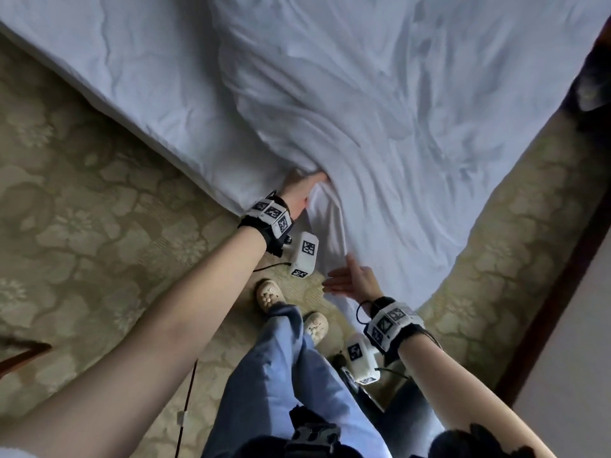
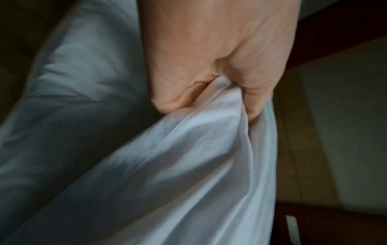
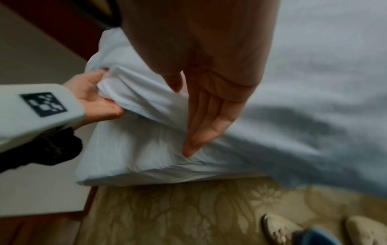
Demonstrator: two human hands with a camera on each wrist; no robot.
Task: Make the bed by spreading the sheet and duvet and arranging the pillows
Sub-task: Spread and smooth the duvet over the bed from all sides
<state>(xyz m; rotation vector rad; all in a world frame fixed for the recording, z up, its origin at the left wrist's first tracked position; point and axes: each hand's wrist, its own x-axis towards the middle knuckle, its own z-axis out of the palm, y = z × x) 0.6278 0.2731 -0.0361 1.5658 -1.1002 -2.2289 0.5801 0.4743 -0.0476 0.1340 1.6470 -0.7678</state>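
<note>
The white sheet [image 1: 380, 104] lies rumpled over the bed corner nearest the person, its loose edge hanging toward the patterned carpet [image 1: 82, 209]. Left hand [image 1: 302, 190]: fingers curled round a gathered fold of the sheet at the corner, lifting it off the mattress [image 3: 134, 159]. Right hand [image 1: 352, 280]: fingers straight and together, holding nothing, fingertips [image 3: 188, 151] apparently touching the covered mattress side, though blur leaves contact uncertain. Beige shoes [image 1: 269, 294] stand just beside the corner.

Our left hand [image 1: 299, 190] reaches forward, its fingers [image 2: 167, 102] curled tight. Our right hand [image 1: 352, 280] lies flat, fingers [image 3: 201, 129] straight.
</note>
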